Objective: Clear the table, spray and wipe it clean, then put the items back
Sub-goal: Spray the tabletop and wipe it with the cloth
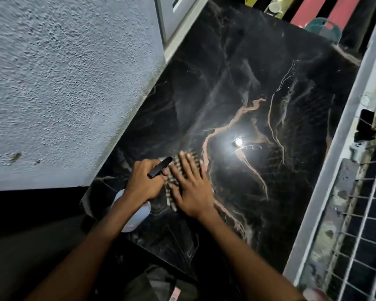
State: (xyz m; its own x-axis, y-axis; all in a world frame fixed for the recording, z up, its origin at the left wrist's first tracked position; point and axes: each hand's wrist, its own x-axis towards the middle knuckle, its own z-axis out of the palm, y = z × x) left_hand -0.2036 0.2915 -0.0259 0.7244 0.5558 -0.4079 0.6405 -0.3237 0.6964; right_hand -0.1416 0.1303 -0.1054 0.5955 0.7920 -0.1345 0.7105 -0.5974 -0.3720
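Note:
The black marble table top (258, 88) with pale veins fills the middle of the head view. My left hand (143, 181) grips a spray bottle: its black nozzle (160, 167) points up and right, and its white body (137, 213) shows below my wrist. My right hand (191, 187) lies flat with fingers spread, pressing a striped cloth (172, 192) onto the marble near the table's left side. The cloth is mostly covered by that hand and looks blurred.
A rough white wall (63, 83) borders the table on the left. A metal grille and dirty ledge (345, 213) run along the right. Red and green objects (321, 25) stand beyond the far edge. A lamp's glare (238, 143) reflects off the marble.

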